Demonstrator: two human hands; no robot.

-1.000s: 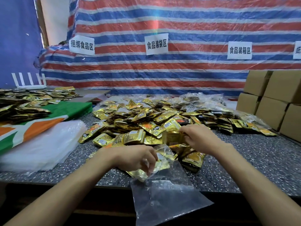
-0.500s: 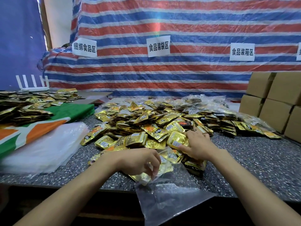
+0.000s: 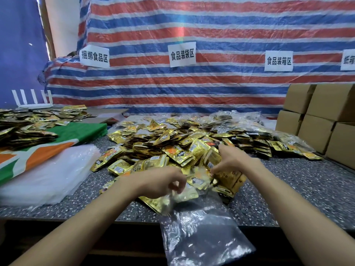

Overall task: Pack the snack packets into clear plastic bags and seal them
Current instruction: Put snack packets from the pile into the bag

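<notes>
A big heap of gold snack packets (image 3: 172,143) covers the middle of the speckled grey table (image 3: 299,181). A clear plastic bag (image 3: 201,233) hangs over the table's front edge, its mouth lying up on the table. My left hand (image 3: 163,181) pinches the bag's mouth at its left side. My right hand (image 3: 230,162) is closed on a gold packet (image 3: 228,179) at the near edge of the heap, right by the bag's mouth. A few packets lie at the bag's opening under my left hand.
A stack of clear plastic bags (image 3: 50,175) lies at the left, beside a green, orange and white cloth (image 3: 57,141) with more packets (image 3: 26,127) on it. Filled clear bags (image 3: 236,121) sit at the heap's far right. Cardboard boxes (image 3: 326,120) stand at the right.
My right hand has come back from the heap toward the bag's mouth with a packet in it. My left hand has stayed at the bag's mouth.
</notes>
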